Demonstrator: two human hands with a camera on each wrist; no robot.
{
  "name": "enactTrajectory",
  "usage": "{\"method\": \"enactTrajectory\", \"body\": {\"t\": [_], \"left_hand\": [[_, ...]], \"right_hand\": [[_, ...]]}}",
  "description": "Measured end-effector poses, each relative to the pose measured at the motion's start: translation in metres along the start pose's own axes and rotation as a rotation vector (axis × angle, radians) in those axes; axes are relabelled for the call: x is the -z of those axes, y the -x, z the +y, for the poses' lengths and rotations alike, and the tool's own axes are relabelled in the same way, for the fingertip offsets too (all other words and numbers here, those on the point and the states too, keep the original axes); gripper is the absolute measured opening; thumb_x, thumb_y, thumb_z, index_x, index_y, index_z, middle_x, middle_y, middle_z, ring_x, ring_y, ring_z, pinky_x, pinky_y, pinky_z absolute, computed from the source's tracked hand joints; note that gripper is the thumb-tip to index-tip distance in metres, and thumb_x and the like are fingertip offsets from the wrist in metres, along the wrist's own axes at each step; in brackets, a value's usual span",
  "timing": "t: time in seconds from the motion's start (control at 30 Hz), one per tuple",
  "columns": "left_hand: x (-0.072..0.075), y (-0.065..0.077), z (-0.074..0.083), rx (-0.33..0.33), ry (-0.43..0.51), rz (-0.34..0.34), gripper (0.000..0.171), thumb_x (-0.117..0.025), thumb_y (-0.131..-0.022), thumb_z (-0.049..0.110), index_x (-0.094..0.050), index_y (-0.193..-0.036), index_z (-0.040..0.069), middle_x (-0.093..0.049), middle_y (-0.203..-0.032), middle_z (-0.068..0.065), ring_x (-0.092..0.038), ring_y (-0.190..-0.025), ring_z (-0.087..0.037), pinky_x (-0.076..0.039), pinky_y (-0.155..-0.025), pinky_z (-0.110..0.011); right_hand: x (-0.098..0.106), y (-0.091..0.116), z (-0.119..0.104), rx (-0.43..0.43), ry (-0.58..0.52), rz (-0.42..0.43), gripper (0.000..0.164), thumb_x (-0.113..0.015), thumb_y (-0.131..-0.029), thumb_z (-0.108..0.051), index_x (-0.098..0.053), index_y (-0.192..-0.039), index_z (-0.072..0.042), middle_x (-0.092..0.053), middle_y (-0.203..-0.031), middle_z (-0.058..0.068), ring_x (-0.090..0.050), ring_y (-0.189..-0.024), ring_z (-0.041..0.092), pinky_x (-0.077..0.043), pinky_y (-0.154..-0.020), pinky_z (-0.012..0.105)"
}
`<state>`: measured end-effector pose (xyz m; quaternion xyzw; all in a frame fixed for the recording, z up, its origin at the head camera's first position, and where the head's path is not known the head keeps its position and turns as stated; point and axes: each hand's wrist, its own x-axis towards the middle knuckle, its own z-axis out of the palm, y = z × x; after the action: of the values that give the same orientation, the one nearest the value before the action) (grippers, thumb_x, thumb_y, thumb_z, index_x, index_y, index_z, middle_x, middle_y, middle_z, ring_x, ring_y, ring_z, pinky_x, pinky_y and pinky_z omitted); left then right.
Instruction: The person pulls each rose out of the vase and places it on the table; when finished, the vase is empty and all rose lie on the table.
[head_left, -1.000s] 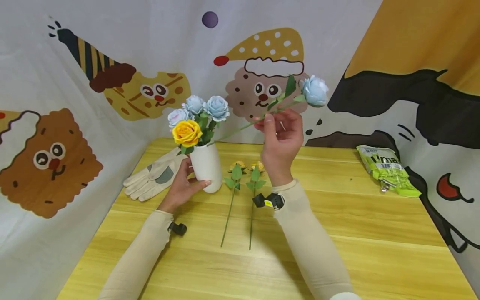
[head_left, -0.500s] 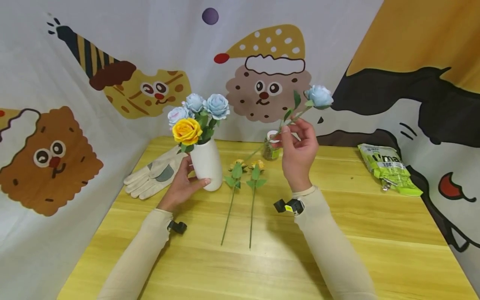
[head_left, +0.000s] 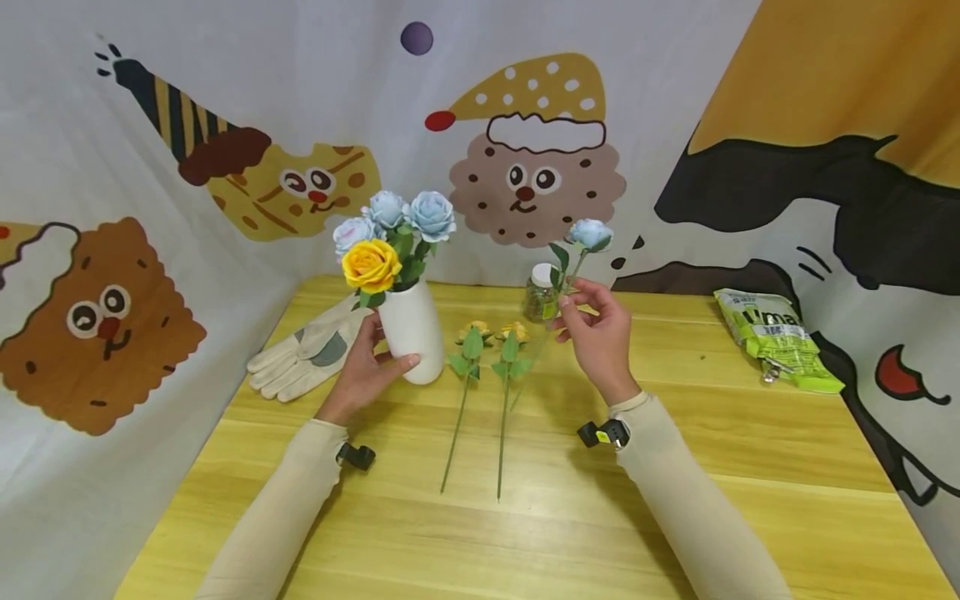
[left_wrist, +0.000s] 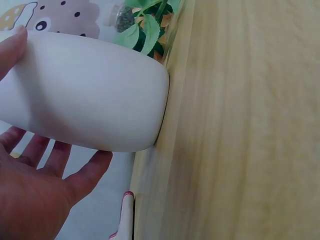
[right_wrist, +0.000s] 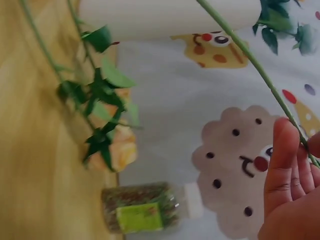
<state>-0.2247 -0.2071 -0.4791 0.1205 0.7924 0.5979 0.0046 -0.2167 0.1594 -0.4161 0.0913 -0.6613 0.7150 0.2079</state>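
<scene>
My left hand (head_left: 367, 367) grips a white vase (head_left: 412, 333), thumb across its front and fingers behind. The vase holds several light blue roses and one yellow rose (head_left: 371, 267). My right hand (head_left: 602, 337) pinches the green stem of a single light blue rose (head_left: 589, 233) between thumb and fingers. That rose stands to the right of the vase, head up, its stem (right_wrist: 255, 62) slanting down to the left. Two yellow roses with green stems (head_left: 501, 433) lie side by side on the table between my hands.
A clear jar with a white lid (head_left: 542, 293) stands at the back, just behind the held rose. Left of the vase lies a pale glove (head_left: 307, 358). A green snack bag (head_left: 776, 337) with a metal clip lies at the right. A printed cloth (head_left: 337, 100) hangs behind the table.
My right hand has moved right, away from the vase, and then lower. The blue rose has come down with it and tipped more upright. My left hand stays on the vase.
</scene>
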Motion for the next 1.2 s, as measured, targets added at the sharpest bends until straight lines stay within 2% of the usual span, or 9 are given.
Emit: {"method": "enactTrajectory", "body": {"t": [0.23, 0.47, 0.67, 0.93, 1.1, 1.2], "left_hand": [[0.0, 0.001, -0.001, 0.01, -0.002, 0.003, 0.085, -0.086, -0.092, 0.026, -0.033, -0.157, 0.015, -0.046, -0.152, -0.012, -0.048, -0.14, -0.037, -0.048, -0.114, -0.06], [0.001, 0.0, 0.0, -0.002, -0.003, 0.026, 0.084, -0.086, -0.091, 0.031, -0.037, -0.157, 0.016, -0.047, -0.155, -0.01, -0.05, -0.142, -0.036, -0.049, -0.113, -0.058], [0.001, 0.002, 0.001, -0.03, 0.008, 0.043, 0.081, -0.087, -0.09, 0.027, -0.041, -0.156, 0.015, -0.05, -0.153, -0.009, -0.054, -0.139, -0.035, -0.053, -0.11, -0.056], [0.0, 0.005, 0.002, -0.055, 0.014, 0.072, 0.077, -0.088, -0.09, 0.024, -0.044, -0.153, 0.014, -0.052, -0.151, -0.009, -0.057, -0.135, -0.033, -0.059, -0.103, -0.043], [0.002, 0.006, 0.0, -0.052, 0.026, 0.066, 0.076, -0.088, -0.09, 0.023, -0.044, -0.151, 0.013, -0.052, -0.149, -0.009, -0.058, -0.134, -0.032, -0.059, -0.103, -0.046], [0.003, 0.007, -0.001, -0.054, 0.029, 0.062, 0.076, -0.088, -0.09, 0.024, -0.044, -0.151, 0.013, -0.052, -0.149, -0.009, -0.058, -0.134, -0.032, -0.059, -0.103, -0.047]], "right_hand": [[0.015, 0.006, 0.017, -0.183, 0.108, -0.079, 0.034, -0.068, -0.102, -0.006, -0.061, -0.132, 0.009, -0.07, -0.095, 0.003, -0.071, -0.061, 0.007, -0.058, -0.051, 0.025], [0.028, 0.009, 0.034, -0.311, 0.267, -0.195, 0.034, -0.067, -0.102, -0.01, -0.063, -0.132, 0.005, -0.07, -0.104, 0.025, -0.07, -0.065, 0.012, -0.062, -0.057, 0.036], [0.035, 0.015, 0.05, -0.439, 0.324, -0.283, 0.036, -0.066, -0.102, -0.009, -0.06, -0.133, 0.007, -0.069, -0.104, 0.019, -0.071, -0.067, 0.016, -0.063, -0.063, 0.034], [0.039, 0.026, 0.063, -0.578, 0.295, -0.364, 0.038, -0.064, -0.099, -0.006, -0.053, -0.133, 0.007, -0.068, -0.097, 0.013, -0.071, -0.068, 0.017, -0.062, -0.06, 0.031], [0.037, 0.031, 0.071, -0.689, 0.27, -0.421, 0.047, -0.064, -0.098, -0.003, -0.047, -0.141, 0.006, -0.067, -0.095, 0.012, -0.073, -0.072, 0.019, -0.065, -0.066, 0.033], [0.035, 0.034, 0.073, -0.725, 0.248, -0.45, 0.049, -0.063, -0.099, -0.001, -0.044, -0.143, 0.007, -0.065, -0.094, 0.013, -0.073, -0.073, 0.021, -0.066, -0.067, 0.033]]}}
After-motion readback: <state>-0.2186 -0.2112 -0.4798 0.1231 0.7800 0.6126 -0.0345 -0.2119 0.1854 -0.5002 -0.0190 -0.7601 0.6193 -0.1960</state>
